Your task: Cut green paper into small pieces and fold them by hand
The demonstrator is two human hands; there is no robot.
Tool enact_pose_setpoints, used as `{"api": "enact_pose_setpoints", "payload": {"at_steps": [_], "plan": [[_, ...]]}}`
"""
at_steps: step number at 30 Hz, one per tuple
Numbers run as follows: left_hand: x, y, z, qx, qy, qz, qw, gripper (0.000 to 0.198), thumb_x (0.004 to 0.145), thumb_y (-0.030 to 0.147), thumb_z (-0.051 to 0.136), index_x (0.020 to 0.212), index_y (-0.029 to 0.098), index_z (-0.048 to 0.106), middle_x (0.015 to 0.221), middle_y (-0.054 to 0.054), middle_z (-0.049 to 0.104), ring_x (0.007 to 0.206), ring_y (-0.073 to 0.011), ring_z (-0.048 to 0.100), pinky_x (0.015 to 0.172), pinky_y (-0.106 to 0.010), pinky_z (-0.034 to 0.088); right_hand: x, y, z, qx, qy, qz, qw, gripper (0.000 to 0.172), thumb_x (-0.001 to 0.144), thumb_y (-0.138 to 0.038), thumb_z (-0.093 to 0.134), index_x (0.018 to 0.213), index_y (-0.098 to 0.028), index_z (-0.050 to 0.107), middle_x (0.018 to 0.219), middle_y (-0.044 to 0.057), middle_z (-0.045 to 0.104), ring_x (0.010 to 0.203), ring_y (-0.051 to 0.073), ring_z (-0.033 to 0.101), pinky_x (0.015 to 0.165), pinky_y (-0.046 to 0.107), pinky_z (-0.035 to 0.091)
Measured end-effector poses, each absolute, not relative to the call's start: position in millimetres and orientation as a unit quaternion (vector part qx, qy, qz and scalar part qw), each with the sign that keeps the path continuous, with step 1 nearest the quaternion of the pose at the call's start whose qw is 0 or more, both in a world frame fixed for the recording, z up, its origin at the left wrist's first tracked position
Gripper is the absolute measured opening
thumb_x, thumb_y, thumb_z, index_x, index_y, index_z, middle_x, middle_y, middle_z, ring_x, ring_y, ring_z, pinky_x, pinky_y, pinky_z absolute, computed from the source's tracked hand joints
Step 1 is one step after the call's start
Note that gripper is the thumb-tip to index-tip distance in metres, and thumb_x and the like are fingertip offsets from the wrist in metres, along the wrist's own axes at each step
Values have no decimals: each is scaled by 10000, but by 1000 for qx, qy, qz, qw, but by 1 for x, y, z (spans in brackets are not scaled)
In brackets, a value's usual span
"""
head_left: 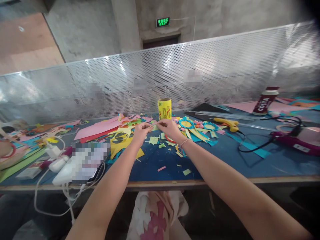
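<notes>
Both hands meet above the middle of the blue table, close to the yellow cardboard tube. My left hand (143,130) is closed, its fingers pinching one end of a small pale green paper piece (155,127). The other end of that piece is in the pinched fingers of my right hand (170,129). Just below them lie pale green paper scraps (153,140). A yellow paper sheet with cut-out holes (117,143) is beside my left forearm. Blue-and-yellow paper flowers (186,123) rest to the right of my right hand.
A yellow tube (165,109) stands before the perforated metal screen (140,83). At right are a yellow glue gun (228,124), a cable and a dark red bottle (265,101). Chargers and a phone (96,161) lie front left. Another person's arm (6,151) shows at far left.
</notes>
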State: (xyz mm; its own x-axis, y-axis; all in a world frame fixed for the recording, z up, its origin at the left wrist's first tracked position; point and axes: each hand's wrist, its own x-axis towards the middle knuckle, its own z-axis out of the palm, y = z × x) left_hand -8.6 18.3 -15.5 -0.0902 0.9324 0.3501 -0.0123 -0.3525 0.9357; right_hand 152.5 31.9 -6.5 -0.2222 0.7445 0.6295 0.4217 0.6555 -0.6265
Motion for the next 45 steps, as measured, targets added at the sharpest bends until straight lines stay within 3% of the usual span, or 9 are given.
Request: {"api": "enact_pose_setpoints", "payload": {"at_steps": [5, 10, 18, 37, 45], "plan": [[-9, 17, -15, 544, 408, 616, 397, 164, 553, 250, 701, 644, 154, 603, 567, 19, 562, 543, -97, 517, 589, -251, 441, 170, 48, -9, -448, -733, 123, 497, 161, 740, -218, 510, 693, -153, 649, 679, 55, 661, 647, 166, 587, 637, 289, 445], [-7, 16, -16, 565, 405, 593, 407, 177, 564, 253, 700, 677, 150, 610, 574, 21, 558, 553, -93, 521, 599, -245, 440, 158, 34, -6, -337, -780, 200, 488, 196, 766, -274, 517, 861, -157, 642, 782, 50, 668, 723, 152, 601, 657, 260, 457], [-9, 18, -17, 614, 425, 570, 342, 175, 632, 288, 657, 742, 153, 647, 601, 14, 551, 572, -93, 510, 582, -229, 422, 148, 23, -6, -326, -795, 209, 466, 188, 788, -265, 484, 757, -163, 639, 668, 18, 633, 596, 118, 553, 579, 240, 436], [-8, 18, -13, 551, 459, 587, 375, 135, 566, 227, 660, 674, 148, 675, 585, 0, 589, 536, -89, 505, 555, -232, 435, 146, 30, -9, -331, -725, 345, 495, 185, 705, -350, 594, 652, -173, 604, 590, 3, 587, 566, 121, 575, 584, 261, 503], [-10, 26, -20, 546, 450, 590, 388, 182, 592, 166, 544, 706, 145, 685, 564, -7, 600, 495, -102, 529, 567, -261, 456, 146, 24, -4, -353, -701, 369, 497, 195, 689, -359, 621, 662, -166, 614, 602, 7, 592, 563, 112, 560, 588, 253, 496]]}}
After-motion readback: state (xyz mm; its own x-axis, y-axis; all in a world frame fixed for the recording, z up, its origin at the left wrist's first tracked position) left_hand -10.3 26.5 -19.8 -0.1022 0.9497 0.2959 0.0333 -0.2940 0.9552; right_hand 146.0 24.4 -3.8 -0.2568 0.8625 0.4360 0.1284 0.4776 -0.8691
